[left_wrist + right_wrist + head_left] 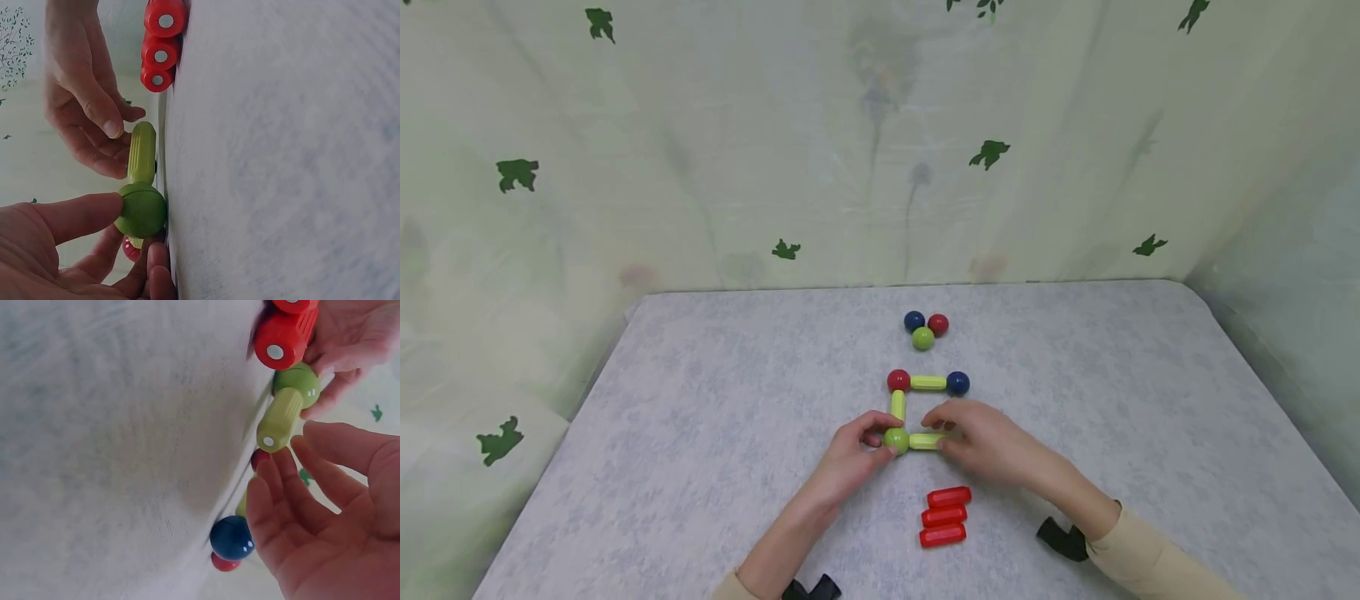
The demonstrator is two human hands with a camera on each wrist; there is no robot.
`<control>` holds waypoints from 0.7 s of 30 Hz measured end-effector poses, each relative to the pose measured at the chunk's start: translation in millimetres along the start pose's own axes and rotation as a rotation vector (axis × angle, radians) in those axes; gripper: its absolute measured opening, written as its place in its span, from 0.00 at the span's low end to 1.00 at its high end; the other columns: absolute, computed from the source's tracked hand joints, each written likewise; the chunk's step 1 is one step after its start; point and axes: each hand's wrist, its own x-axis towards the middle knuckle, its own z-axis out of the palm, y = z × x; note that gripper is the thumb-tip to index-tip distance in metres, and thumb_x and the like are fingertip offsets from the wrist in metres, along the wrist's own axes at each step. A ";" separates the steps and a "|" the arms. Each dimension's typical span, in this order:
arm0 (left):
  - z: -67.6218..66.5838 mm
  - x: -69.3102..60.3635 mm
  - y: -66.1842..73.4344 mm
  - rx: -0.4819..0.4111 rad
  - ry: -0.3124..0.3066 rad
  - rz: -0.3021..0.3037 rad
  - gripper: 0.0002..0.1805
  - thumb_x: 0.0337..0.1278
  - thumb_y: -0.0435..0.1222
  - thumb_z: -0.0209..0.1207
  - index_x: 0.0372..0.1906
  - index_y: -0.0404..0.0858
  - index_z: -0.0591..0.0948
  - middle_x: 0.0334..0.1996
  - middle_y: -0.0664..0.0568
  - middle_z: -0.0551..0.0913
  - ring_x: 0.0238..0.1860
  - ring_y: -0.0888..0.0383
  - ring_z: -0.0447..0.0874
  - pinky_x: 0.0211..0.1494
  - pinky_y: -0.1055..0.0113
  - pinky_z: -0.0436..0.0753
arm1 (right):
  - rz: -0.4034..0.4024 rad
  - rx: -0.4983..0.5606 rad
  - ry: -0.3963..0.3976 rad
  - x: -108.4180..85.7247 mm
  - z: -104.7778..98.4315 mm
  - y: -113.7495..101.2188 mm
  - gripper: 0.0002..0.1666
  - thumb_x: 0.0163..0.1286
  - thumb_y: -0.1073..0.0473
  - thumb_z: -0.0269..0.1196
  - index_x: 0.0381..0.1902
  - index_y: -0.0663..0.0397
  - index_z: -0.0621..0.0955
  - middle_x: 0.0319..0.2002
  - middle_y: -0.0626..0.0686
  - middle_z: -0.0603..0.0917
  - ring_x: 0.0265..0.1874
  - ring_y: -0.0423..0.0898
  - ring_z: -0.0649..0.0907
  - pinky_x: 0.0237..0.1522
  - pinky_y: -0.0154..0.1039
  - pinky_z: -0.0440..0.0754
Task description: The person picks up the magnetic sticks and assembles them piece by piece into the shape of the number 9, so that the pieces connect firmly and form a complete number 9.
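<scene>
My left hand (848,457) pinches a green ball (896,441) between thumb and fingers, low over the table. From this ball a yellow-green rod (924,442) extends to the right; its far end shows a bare silver disc in the right wrist view. Around that end hovers my right hand (992,442), fingers loosely bent, with the thumb apart from the rod (279,422). Another yellow-green rod (898,404) links the green ball to a red ball (898,381) farther back. A third such rod (928,383) joins the red ball to a blue ball (958,383).
Three red rods (943,516) lie side by side in front of the hands. Behind the joined pieces sit a loose blue ball (913,322), red ball (938,324) and green ball (922,338), close together. A leaf-patterned curtain (700,167) hangs along the table's (737,358) back edge.
</scene>
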 end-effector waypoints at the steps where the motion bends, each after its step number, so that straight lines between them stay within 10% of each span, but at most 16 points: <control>1: 0.0 -0.2 0.3 -0.002 -0.001 -0.003 0.18 0.56 0.26 0.61 0.53 0.38 0.81 0.40 0.46 0.75 0.42 0.52 0.68 0.38 0.65 0.71 | -0.005 -0.018 0.010 -2.2 -0.9 -0.8 0.17 0.65 0.64 0.65 0.52 0.51 0.83 0.46 0.45 0.83 0.44 0.42 0.79 0.48 0.44 0.78; 8: 0.1 -0.5 1.3 -0.018 -0.003 -0.031 0.19 0.57 0.27 0.62 0.54 0.38 0.80 0.43 0.47 0.75 0.44 0.52 0.68 0.40 0.64 0.72 | -0.032 -0.045 0.035 -20.2 -1.9 -5.2 0.14 0.65 0.65 0.66 0.48 0.49 0.84 0.42 0.43 0.82 0.42 0.41 0.79 0.47 0.43 0.79; 21: 0.2 1.3 -0.8 -0.010 0.000 -0.032 0.19 0.56 0.27 0.62 0.54 0.38 0.80 0.43 0.47 0.75 0.44 0.52 0.67 0.39 0.63 0.71 | -0.045 0.064 -0.179 -40.4 10.4 5.3 0.14 0.66 0.61 0.67 0.47 0.36 0.84 0.39 0.32 0.80 0.39 0.35 0.77 0.45 0.37 0.77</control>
